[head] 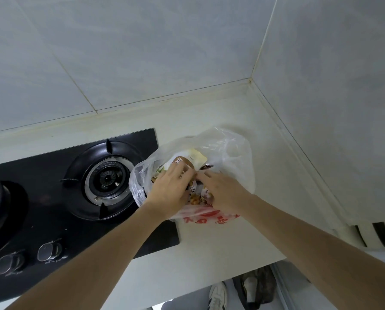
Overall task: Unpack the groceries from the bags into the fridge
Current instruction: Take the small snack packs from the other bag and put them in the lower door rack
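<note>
Single head view, looking steeply down, close over counter [220, 113] corner; wide-angle, edges probably distorted.
</note>
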`<state>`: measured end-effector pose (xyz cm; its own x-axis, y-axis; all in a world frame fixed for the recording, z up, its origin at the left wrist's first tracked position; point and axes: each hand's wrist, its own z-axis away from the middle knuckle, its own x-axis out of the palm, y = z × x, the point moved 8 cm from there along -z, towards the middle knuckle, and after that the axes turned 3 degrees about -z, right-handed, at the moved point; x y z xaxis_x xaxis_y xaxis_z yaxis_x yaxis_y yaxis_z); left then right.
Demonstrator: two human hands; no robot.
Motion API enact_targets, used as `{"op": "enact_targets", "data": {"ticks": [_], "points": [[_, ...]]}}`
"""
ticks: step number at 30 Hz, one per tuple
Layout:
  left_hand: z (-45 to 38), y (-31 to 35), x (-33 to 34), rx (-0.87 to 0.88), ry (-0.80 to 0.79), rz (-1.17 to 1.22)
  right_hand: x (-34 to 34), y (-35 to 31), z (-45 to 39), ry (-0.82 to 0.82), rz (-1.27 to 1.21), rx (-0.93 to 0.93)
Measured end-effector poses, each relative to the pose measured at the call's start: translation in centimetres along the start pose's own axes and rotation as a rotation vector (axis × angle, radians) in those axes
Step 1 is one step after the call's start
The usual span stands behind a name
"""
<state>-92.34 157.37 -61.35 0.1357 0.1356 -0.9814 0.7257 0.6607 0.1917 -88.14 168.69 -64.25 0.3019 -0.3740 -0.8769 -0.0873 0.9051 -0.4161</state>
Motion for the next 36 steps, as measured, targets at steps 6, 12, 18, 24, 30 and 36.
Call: {"op": "enact_targets", "data": {"ticks": [6,12,18,24,30,36], "points": [[-1.1,1.4,1.5,0.062,-0.189,0.046,-0.5,1.1,0.2,-0.001,0.002,0.063],[-1.9,2.0,2.6,0.128,-0.314,-0.166,-0.9,1.4,0.9,-0.081,0.145,0.133],[-2.5,1.9,1.9,0.097,-0.328,-0.199,-1.5,2.1,1.3,-0.029,0.078,0.146],[-3.2,0.5,-0.7,-0.069,-0.262,-0.045,-3.0,2.4,2.2,0.087,-0.136,0.184],[-3.3,0.3,-5.5,-0.109,-0.105,0.202,-7.5,0.8,4.6,0.286,-0.388,0.214],[-4.4,1.5,-12.5,-0.125,-0.122,0.723,-13.0,0.5,8.1,0.529,-0.787,0.305]]}}
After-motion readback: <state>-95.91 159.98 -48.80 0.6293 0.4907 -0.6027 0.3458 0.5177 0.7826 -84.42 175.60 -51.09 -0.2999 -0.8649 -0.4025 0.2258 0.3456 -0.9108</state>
